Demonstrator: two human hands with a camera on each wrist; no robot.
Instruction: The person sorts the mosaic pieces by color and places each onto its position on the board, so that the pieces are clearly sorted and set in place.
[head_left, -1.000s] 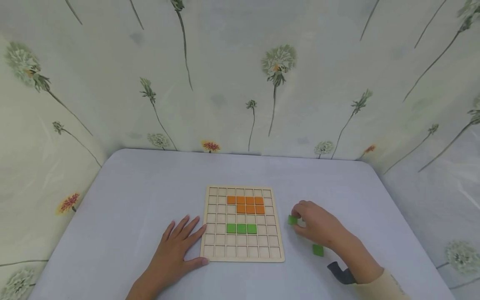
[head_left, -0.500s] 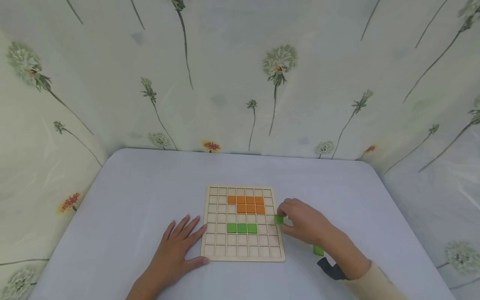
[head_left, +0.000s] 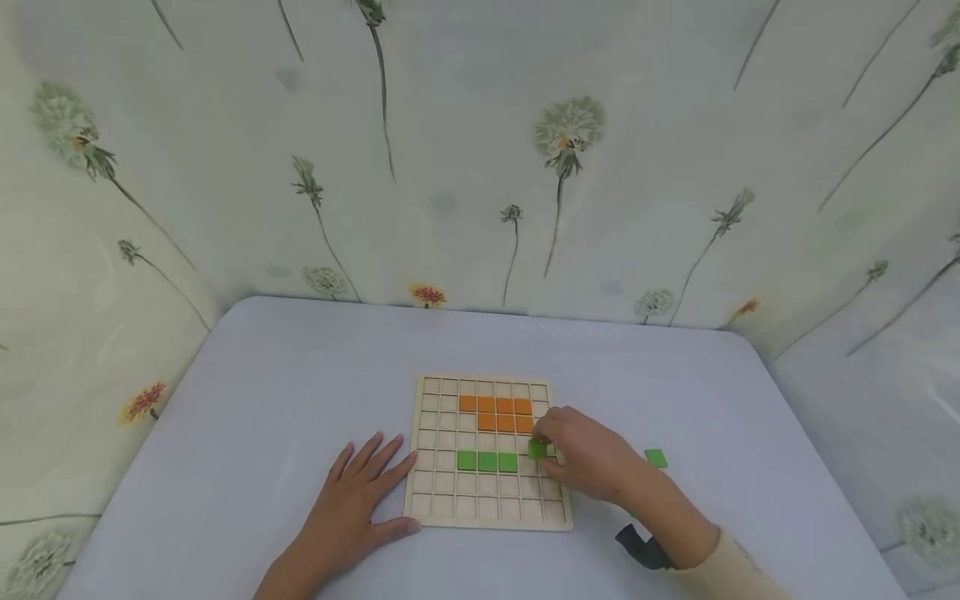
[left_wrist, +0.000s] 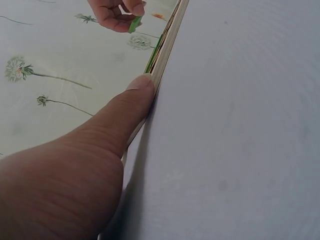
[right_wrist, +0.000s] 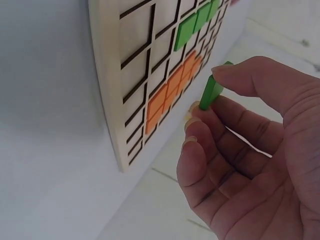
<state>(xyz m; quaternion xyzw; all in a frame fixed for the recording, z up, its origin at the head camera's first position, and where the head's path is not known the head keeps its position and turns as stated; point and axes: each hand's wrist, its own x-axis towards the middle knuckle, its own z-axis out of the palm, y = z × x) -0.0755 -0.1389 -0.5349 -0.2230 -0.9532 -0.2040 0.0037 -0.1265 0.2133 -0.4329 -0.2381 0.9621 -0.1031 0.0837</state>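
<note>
A square wooden grid board (head_left: 465, 506) lies on the table. Several orange tiles (head_left: 505, 406) fill cells in two adjoining rows, and three green tiles (head_left: 487, 462) sit side by side in a nearer row. My right hand (head_left: 588, 454) pinches another green tile (head_left: 537, 449) between thumb and fingers over the board's right part. In the right wrist view this held tile (right_wrist: 212, 91) is tilted on edge, apart from the board. My left hand (head_left: 341, 508) lies with fingers spread at the board's left edge, thumb (left_wrist: 135, 95) touching its near left corner.
One loose green tile (head_left: 656, 458) lies on the white table (head_left: 300, 358), right of the board and beyond the right forearm. A dark strap (head_left: 642, 550) hangs at the right wrist. A curtain with dandelion prints (head_left: 450, 167) encloses the back and sides.
My right hand has carried the pinched green tile leftward from the table onto the area over the board. A loose green tile beyond the forearm has come into view. The left hand stays put.
</note>
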